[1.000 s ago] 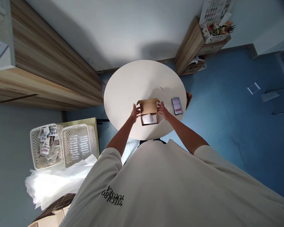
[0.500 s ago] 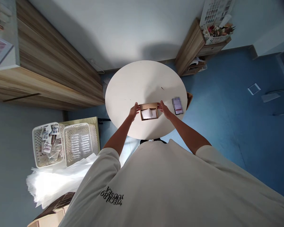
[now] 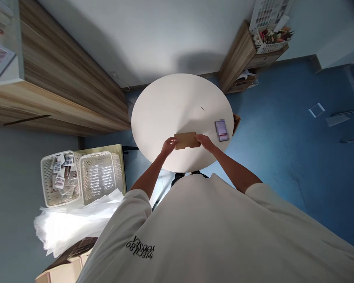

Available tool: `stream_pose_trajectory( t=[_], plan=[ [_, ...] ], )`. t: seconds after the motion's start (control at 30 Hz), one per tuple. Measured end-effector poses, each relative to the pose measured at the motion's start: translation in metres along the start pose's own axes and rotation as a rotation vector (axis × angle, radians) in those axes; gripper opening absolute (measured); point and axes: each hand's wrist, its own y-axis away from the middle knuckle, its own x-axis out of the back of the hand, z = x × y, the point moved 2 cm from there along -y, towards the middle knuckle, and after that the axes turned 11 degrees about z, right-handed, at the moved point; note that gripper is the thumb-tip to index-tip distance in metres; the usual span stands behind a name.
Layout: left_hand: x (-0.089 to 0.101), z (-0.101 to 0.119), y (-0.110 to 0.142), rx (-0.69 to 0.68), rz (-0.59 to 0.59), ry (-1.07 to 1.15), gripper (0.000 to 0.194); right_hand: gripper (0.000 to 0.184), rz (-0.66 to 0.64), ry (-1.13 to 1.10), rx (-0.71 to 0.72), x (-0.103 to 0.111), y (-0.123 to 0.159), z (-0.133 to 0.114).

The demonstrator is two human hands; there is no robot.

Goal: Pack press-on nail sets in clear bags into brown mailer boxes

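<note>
A small brown cardboard box (image 3: 187, 140) is between my two hands over the near part of a round white table (image 3: 156, 106). Its lid is folded over the top and covers whatever lies inside; a notch shows at the near edge. My left hand (image 3: 168, 145) grips the box's left end, its fingers closed at the corner. At the right end, my right hand (image 3: 204, 141) is closed on the box, with the thumb side near the top. A phone-like item (image 3: 222, 130) with a blurred screen lies on the table to the right of my right hand.
White baskets stand at lower left, one with small packets (image 3: 60, 179), the other with clear plastic pieces (image 3: 98, 177). White sheets (image 3: 73, 226) lie beside them. A wooden cabinet (image 3: 73, 67) rises on the left; a smaller one (image 3: 237, 59) stands behind at right.
The box's lid has come down over the white contents that were showing. My hands have shifted from the box's sides to grip its ends near the lid.
</note>
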Motion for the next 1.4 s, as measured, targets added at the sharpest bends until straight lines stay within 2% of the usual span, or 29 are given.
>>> stream_pose_trajectory(
  t=[0.1,0.27,0.47,0.7,1.03,1.17,1.27,1.4],
  plan=[
    [-0.004,-0.002,0.012,-0.085,0.019,-0.128,0.033,0.043,0.001,0.176,0.068,-0.004,0.008,0.007],
    [-0.009,-0.005,0.025,-0.144,0.027,-0.319,0.041,0.056,-0.025,0.469,0.201,-0.009,0.020,0.021],
    [-0.017,-0.007,0.037,-0.264,0.041,-0.552,0.051,0.062,-0.033,0.768,0.312,-0.014,0.031,0.034],
    [-0.035,-0.018,0.063,-0.401,-0.010,-0.767,0.080,0.083,-0.094,1.048,0.408,-0.024,0.048,0.041],
    [-0.038,-0.021,0.063,-0.317,-0.077,-0.774,0.097,0.089,-0.152,1.059,0.366,-0.031,0.049,0.043],
    [-0.035,-0.017,0.066,-0.342,-0.040,-0.789,0.099,0.093,-0.135,1.026,0.373,-0.029,0.051,0.036],
    [-0.027,-0.009,0.065,-0.374,0.023,-0.789,0.087,0.086,-0.050,1.017,0.408,-0.026,0.051,0.026],
    [-0.016,0.007,0.054,-0.437,0.041,-0.768,0.059,0.064,0.041,0.960,0.475,-0.020,0.044,0.010]
  ],
)
